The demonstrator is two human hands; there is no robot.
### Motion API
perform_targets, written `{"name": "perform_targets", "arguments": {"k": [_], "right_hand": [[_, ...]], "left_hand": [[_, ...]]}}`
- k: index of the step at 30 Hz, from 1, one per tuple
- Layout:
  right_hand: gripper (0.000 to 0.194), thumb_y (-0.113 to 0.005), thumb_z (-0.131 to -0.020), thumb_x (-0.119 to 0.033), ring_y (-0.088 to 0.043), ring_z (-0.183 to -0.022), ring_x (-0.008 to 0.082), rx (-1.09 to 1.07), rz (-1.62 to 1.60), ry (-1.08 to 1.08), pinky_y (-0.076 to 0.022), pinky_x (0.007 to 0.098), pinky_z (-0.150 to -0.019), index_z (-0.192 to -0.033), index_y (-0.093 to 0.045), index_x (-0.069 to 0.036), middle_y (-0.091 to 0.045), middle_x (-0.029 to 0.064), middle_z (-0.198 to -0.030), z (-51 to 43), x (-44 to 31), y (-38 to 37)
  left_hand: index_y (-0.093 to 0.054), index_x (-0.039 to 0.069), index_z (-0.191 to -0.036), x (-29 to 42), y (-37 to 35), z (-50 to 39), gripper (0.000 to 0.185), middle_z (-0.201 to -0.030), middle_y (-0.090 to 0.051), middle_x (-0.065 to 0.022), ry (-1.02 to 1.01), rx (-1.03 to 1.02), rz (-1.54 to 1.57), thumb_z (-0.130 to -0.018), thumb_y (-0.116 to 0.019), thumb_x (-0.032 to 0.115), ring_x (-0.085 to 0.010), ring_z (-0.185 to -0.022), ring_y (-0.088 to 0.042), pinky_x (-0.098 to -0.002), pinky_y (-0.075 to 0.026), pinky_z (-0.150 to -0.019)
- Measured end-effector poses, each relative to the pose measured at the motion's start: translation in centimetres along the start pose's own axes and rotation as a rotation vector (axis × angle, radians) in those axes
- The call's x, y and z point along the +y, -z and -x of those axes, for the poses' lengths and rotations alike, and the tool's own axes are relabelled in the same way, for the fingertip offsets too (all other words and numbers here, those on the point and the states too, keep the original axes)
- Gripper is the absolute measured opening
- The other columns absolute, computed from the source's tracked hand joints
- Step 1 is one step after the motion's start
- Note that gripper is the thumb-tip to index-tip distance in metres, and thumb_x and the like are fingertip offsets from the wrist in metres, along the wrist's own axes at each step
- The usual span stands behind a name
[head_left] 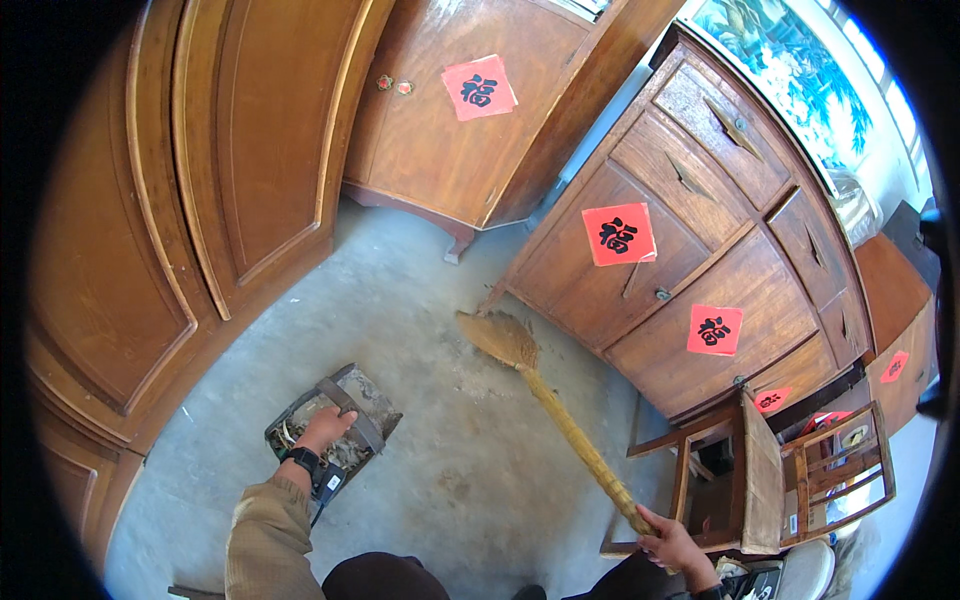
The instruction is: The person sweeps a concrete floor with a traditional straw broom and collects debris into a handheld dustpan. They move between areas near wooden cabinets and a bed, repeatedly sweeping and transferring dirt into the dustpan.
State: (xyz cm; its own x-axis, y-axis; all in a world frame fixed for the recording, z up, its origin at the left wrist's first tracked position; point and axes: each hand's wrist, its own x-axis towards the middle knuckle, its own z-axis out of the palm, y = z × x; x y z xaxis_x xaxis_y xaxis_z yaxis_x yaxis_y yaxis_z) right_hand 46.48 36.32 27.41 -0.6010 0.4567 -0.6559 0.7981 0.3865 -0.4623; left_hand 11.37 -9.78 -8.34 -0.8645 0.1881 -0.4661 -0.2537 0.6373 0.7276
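My left hand [327, 429] is closed around the strap-like handle [351, 415] of a dark, worn dustpan [382, 405] low over the concrete floor. Grey fluff and bits of litter [346, 454] lie in its rear part, partly hidden by my hand and wrist. At the lower right, my right hand [670, 541] grips the end of a straw broom's yellow handle [581, 442]. The broom head [501, 337] reaches the floor by the near corner of a wooden sideboard [577, 277]. Some dirt [534, 324] shows beside the bristles.
A wooden wardrobe [255, 135] lines the left. At the back stands a cabinet [420, 142] on short legs. A wooden chair [757, 472] is to the right, beside the sideboard. Red paper squares [620, 235] are stuck on the furniture.
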Motion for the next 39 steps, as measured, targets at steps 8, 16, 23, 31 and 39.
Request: {"name": "perform_targets", "arguments": {"k": [8,16,23,31,39], "right_hand": [[0.062,-0.048,-0.091,0.002,-0.044,-0.061,0.0007,0.039,-0.202,-0.023,-0.0392,0.0164,-0.051,-0.149,-0.038,-0.018,-0.061,-0.0066,-0.103,7.7,5.3,4.5],[0.069,-0.055,-0.087,0.000,-0.049,-0.049,0.0109,0.186,-0.348,0.146,-0.0411,0.0259,-0.043,-0.150,-0.033,-0.015,-0.052,0.0002,-0.068,-12.4,4.1,-6.8],[0.066,-0.057,-0.088,-0.004,-0.049,-0.047,0.0111,0.270,-0.355,0.370,-0.0429,0.0273,-0.042,-0.149,-0.035,-0.014,-0.053,-0.0009,-0.067,-30.1,-3.7,-11.0],[0.068,-0.056,-0.090,-0.007,-0.048,-0.045,0.0112,0.237,-0.397,0.398,-0.0392,0.0280,-0.038,-0.152,-0.030,-0.016,-0.052,-0.0001,-0.063,-41.6,-15.2,-12.5],[0.063,-0.057,-0.087,-0.008,-0.050,-0.047,0.0146,0.205,-0.124,0.381,-0.0414,0.0323,-0.043,-0.147,-0.040,-0.014,-0.054,0.0033,-0.064,-42.1,-15.6,-8.5]], "left_hand": [[-0.067,-0.003,-0.092,0.4,0.2,0.5,0.053,-0.092,-0.070,-0.0184,-0.031,0.039,-0.098,-0.090,-0.058,0.049,-0.0356,-0.094,-0.065,-0.0444,-0.048,-0.084],[-0.064,0.000,-0.105,1.1,0.8,1.1,0.055,-0.108,-0.066,-0.0221,-0.014,-0.060,-0.126,-0.090,-0.056,0.052,-0.0380,-0.106,-0.060,-0.0460,-0.048,-0.089],[-0.065,0.002,-0.101,1.8,0.9,3.1,0.058,-0.103,-0.066,-0.0215,-0.117,0.072,-0.321,-0.090,-0.052,0.058,-0.0391,-0.105,-0.060,-0.0482,-0.048,-0.087],[-0.065,0.005,-0.097,3.6,1.6,4.3,0.057,-0.098,-0.068,-0.0194,-0.061,0.077,-0.334,-0.090,-0.051,0.060,-0.0394,-0.097,-0.062,-0.0493,-0.049,-0.081],[-0.064,0.004,-0.094,3.5,1.7,4.2,0.057,-0.097,-0.067,-0.0198,-0.042,0.048,-0.332,-0.090,-0.050,0.060,-0.0398,-0.096,-0.063,-0.0492,-0.049,-0.081]]}}
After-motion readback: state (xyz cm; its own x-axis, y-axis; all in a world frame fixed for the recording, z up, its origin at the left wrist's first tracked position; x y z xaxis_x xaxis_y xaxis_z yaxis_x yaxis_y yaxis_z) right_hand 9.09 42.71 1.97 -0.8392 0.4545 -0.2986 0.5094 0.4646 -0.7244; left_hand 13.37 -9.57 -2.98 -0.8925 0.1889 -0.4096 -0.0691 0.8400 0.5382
